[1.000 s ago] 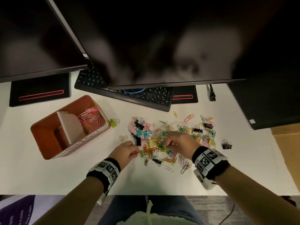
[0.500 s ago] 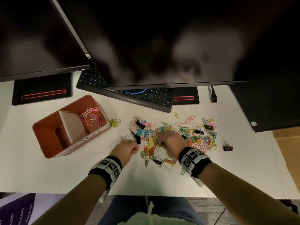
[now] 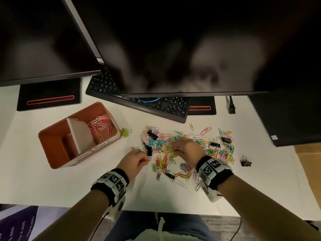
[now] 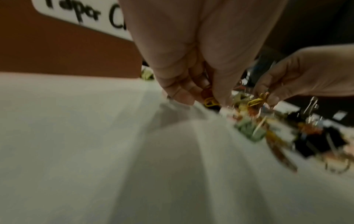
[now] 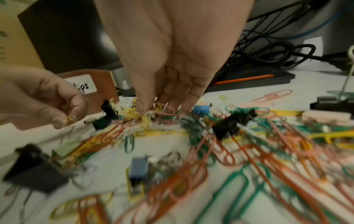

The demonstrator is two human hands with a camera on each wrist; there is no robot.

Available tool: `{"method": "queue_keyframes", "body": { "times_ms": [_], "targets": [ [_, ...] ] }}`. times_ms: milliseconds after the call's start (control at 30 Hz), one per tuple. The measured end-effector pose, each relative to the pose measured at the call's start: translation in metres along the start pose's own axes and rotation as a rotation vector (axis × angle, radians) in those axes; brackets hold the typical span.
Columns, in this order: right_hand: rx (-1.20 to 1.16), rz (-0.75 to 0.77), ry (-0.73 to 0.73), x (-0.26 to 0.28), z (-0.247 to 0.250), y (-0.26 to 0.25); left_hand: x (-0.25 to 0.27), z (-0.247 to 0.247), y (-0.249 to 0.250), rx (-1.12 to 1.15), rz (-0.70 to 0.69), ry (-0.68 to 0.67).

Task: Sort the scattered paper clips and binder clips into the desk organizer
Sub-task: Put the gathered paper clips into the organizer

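Note:
An orange-brown desk organizer (image 3: 52, 145) stands at the left, with several coloured paper clips (image 3: 101, 125) in its right compartment; its left compartment looks bare. A mixed pile of paper clips and binder clips (image 3: 217, 150) is spread across the white desk. My left hand (image 3: 146, 159) is at the pile's left edge, fingers curled, pinching small yellow paper clips (image 4: 209, 102). My right hand (image 3: 175, 148) reaches down into the middle of the pile, its fingertips (image 5: 142, 109) pinching paper clips (image 4: 257, 100) beside a pink clip (image 5: 167, 109).
A black keyboard (image 3: 166, 106) and two monitors lie behind the pile. A yellow-green binder clip (image 3: 124, 132) sits against the organizer. A lone black binder clip (image 3: 245, 162) lies far right. Cables (image 5: 268, 50) run behind. The desk's front edge is near my wrists.
My right hand has moved left across the pile towards my left hand and dipped into the clips. The left hand has stayed at the pile's left edge.

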State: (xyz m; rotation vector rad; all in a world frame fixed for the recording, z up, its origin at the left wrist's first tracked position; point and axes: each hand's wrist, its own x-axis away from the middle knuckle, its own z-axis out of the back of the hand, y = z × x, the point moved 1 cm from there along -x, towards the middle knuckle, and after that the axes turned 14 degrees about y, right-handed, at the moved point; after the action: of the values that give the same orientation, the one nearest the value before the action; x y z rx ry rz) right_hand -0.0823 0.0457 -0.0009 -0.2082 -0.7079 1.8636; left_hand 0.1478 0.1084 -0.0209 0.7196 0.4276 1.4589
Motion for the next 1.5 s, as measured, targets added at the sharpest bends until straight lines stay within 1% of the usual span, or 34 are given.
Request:
{"method": "queue_keyframes", "body": {
  "times_ms": [100,167,233,300,333,400,467,533,633,700,767,833,900,967,1000,1100,1133,1200,1300,1400,1500],
  "targets": [
    [-0.063,-0.024,0.035,-0.003,0.016,-0.010,-0.002,0.027,0.011,0.041,-0.036,0.084],
    [-0.119,0.010,0.083,-0.009,0.027,-0.025,-0.006,0.055,0.017,0.048,-0.035,0.190],
    [-0.149,0.057,0.118,-0.018,0.039,-0.048,-0.010,0.085,0.018,0.045,0.013,0.333],
    [-0.170,0.094,0.123,-0.030,0.046,-0.078,-0.014,0.114,0.011,0.035,0.117,0.444],
    [-0.191,0.119,0.128,-0.038,0.047,-0.095,-0.016,0.127,0.007,0.014,0.177,0.466],
    [-0.243,0.174,0.140,-0.055,0.040,-0.128,-0.019,0.146,-0.007,-0.040,0.296,0.461],
    [-0.277,0.185,0.130,-0.075,0.024,-0.158,-0.022,0.157,-0.018,-0.046,0.394,0.449],
    [-0.303,0.146,0.100,-0.091,0.006,-0.182,-0.025,0.159,-0.025,-0.057,0.410,0.451],
    [-0.322,0.065,0.053,-0.100,-0.012,-0.198,-0.025,0.159,-0.022,-0.095,0.380,0.464],
    [-0.325,0.051,0.060,-0.096,-0.016,-0.191,-0.020,0.158,-0.015,-0.056,0.320,0.505],
    [-0.309,0.047,0.094,-0.086,-0.016,-0.169,-0.015,0.151,-0.005,0.021,0.211,0.531],
    [-0.224,0.007,0.134,-0.072,-0.014,-0.132,-0.011,0.130,0.004,0.094,0.124,0.485],
    [-0.057,-0.079,0.165,-0.059,-0.015,-0.091,-0.010,0.100,0.010,0.130,0.077,0.388],
    [0.070,-0.149,0.159,-0.053,-0.018,-0.060,-0.015,0.069,0.015,0.123,0.070,0.276],
    [0.088,-0.164,0.136,-0.053,-0.021,-0.050,-0.019,0.055,0.015,0.105,0.061,0.240],
    [0.052,-0.157,0.064,-0.058,-0.025,-0.038,-0.037,0.026,0.017,0.024,0.039,0.178],
    [0.039,-0.135,0.068,-0.060,-0.026,-0.037,-0.042,0.020,0.015,-0.004,0.052,0.158],
    [0.009,-0.093,0.106,-0.063,-0.028,-0.038,-0.049,0.011,0.011,-0.053,0.095,0.127],
    [-0.030,-0.086,0.169,-0.060,-0.030,-0.037,-0.052,0.008,0.003,-0.057,0.137,0.125],
    [-0.111,-0.115,0.274,-0.053,-0.023,-0.029,-0.045,0.011,-0.005,-0.032,0.181,0.089],
    [-0.191,-0.190,0.347,-0.044,-0.006,-0.020,-0.036,0.015,-0.011,-0.040,0.163,0.071]
  ]
}}
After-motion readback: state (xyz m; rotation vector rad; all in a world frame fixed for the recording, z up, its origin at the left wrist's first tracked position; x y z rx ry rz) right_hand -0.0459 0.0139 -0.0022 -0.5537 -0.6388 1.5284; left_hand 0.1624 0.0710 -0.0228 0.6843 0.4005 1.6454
